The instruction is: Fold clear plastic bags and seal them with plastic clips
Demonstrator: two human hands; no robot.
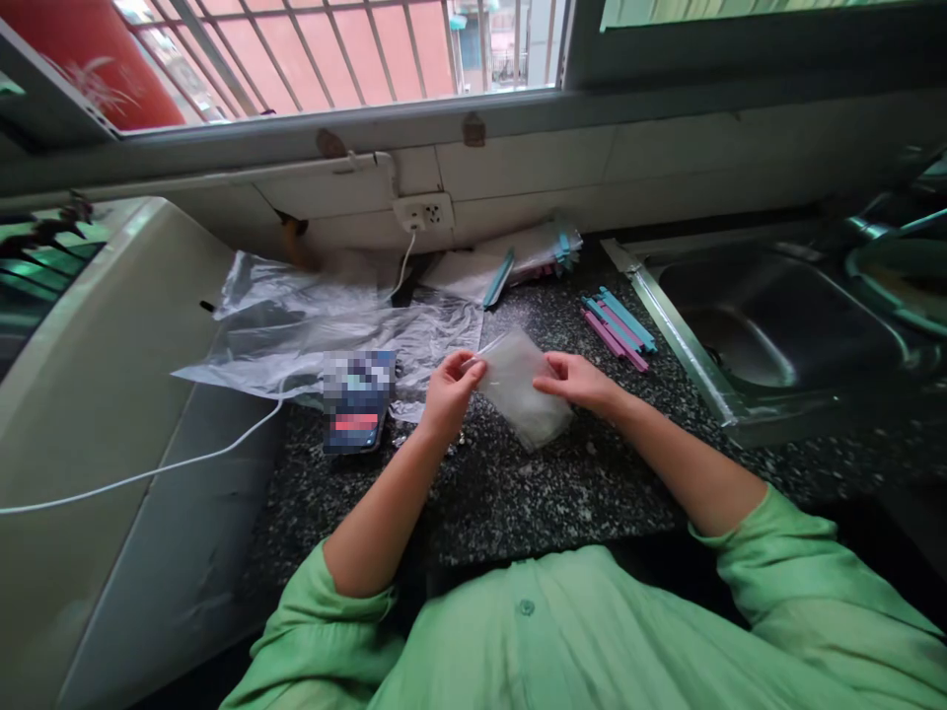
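Note:
A small clear plastic bag (522, 394) is stretched between my two hands, tilted just above the dark speckled counter (510, 503). My left hand (453, 387) pinches its upper left corner between thumb and fingers. On the opposite side, my right hand (573, 380) grips the bag's edge, thumb over fingers. To the right on the counter lie several pink and blue plastic strips (619, 327), which look like bag-sealing clips. Behind the bag rests a pile of clear bags (529, 251) with blue and pink strips at their ends; one blue strip (498, 280) sits at the front of it.
A phone (360, 402) lies left of my hands, by crumpled clear plastic sheeting (311, 320). A white cable (222, 452) runs left, near a wall socket (423, 213). The metal sink (784, 325) is at right, with a green basin (899, 286). A pale panel (96, 375) stands left.

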